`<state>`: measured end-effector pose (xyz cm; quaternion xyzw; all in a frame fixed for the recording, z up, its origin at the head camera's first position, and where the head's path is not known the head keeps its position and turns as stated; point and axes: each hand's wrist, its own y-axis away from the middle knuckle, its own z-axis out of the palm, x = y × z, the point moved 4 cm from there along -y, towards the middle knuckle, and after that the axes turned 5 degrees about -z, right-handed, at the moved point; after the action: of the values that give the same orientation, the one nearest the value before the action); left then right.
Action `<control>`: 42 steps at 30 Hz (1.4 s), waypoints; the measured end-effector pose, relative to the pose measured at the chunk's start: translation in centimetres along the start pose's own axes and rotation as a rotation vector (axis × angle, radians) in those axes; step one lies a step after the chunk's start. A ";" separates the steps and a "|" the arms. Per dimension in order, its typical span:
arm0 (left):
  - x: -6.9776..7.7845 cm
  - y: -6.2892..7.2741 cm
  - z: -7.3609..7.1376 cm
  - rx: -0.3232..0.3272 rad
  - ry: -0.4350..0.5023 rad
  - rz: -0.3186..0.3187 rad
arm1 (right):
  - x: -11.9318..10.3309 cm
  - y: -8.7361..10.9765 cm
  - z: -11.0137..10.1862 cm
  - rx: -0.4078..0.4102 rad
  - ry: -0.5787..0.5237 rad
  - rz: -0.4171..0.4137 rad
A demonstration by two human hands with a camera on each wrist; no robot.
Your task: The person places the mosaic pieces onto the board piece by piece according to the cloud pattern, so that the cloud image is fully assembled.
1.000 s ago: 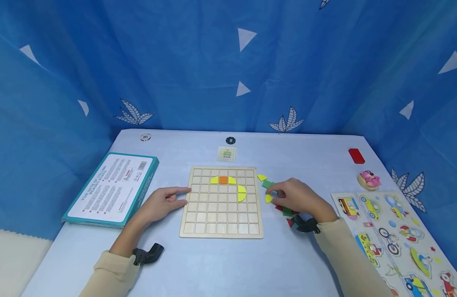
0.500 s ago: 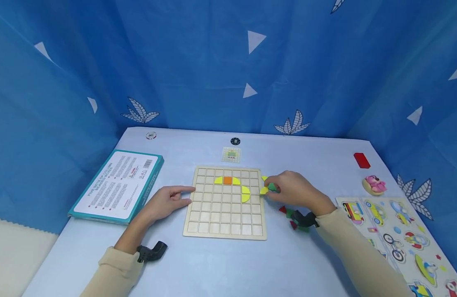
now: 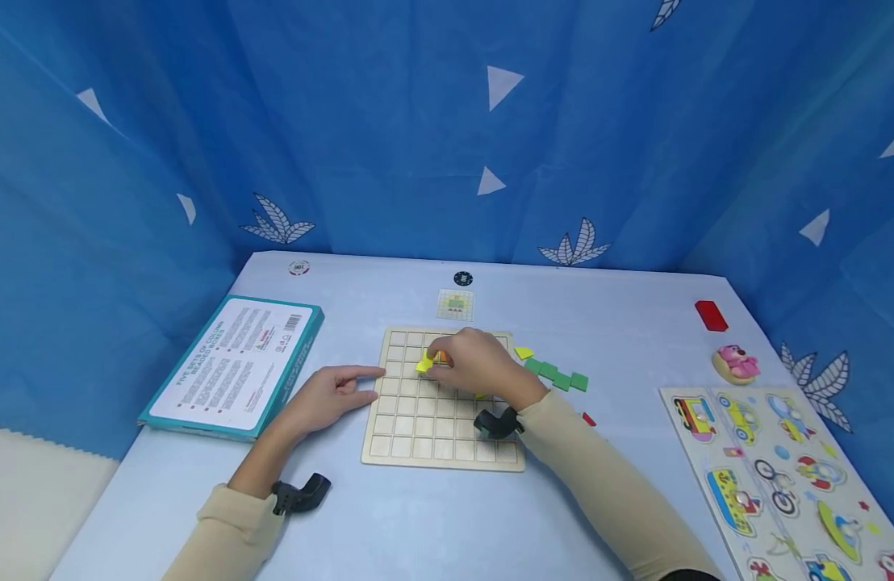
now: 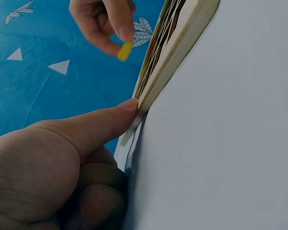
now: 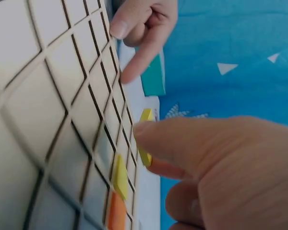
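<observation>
A wooden grid board [image 3: 411,428] lies flat at the middle of the table. My left hand [image 3: 331,399] touches its left edge with thumb and index finger extended. Over the board's upper left cells, my right hand [image 3: 483,363] pinches a yellow quarter-circle tile [image 3: 424,364] between thumb and finger. In the right wrist view this tile hangs above the grid, near a yellow tile [image 5: 120,177] and an orange square tile [image 5: 117,213] seated in cells. Two yellow tiles farther down the board are mostly hidden by my right hand.
Right of the board lie several green square tiles [image 3: 561,381], a yellow tile [image 3: 524,353] and a red piece [image 3: 589,420]. A pattern card [image 3: 456,305] lies behind the board. A teal-edged box [image 3: 232,363] is at left; a picture puzzle [image 3: 762,452] and pink figurine [image 3: 737,361] are at right.
My right hand has picked up a yellow tile beside the board and carried it left over the upper cells. The left hand stays at the board's edge. The head view has shifted slightly.
</observation>
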<state>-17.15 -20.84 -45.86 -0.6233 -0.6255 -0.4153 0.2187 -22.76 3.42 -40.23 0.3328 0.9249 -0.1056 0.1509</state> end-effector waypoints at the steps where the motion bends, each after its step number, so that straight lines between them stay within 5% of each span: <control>1: 0.0 0.0 0.0 0.000 0.000 0.000 | -0.1 -0.4 0.3 -0.001 0.009 0.001; 12: -0.1 -0.1 0.0 0.009 -0.014 -0.004 | -0.5 -2.1 1.9 -0.019 0.030 0.031; 28: -0.1 0.0 0.0 0.007 -0.012 0.001 | -0.6 -2.0 1.9 -0.056 -0.005 0.054; 35: 0.0 0.0 0.0 0.011 -0.020 0.002 | 0.5 -0.4 -0.6 -0.019 -0.040 0.119; 42: 0.1 0.0 0.0 0.021 -0.032 0.006 | 4.1 3.6 -4.5 0.064 -0.080 0.240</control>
<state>-17.16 -20.79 -45.78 -0.6295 -0.6312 -0.3980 0.2166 -24.32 9.86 -37.82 0.4414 0.8677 -0.1291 0.1887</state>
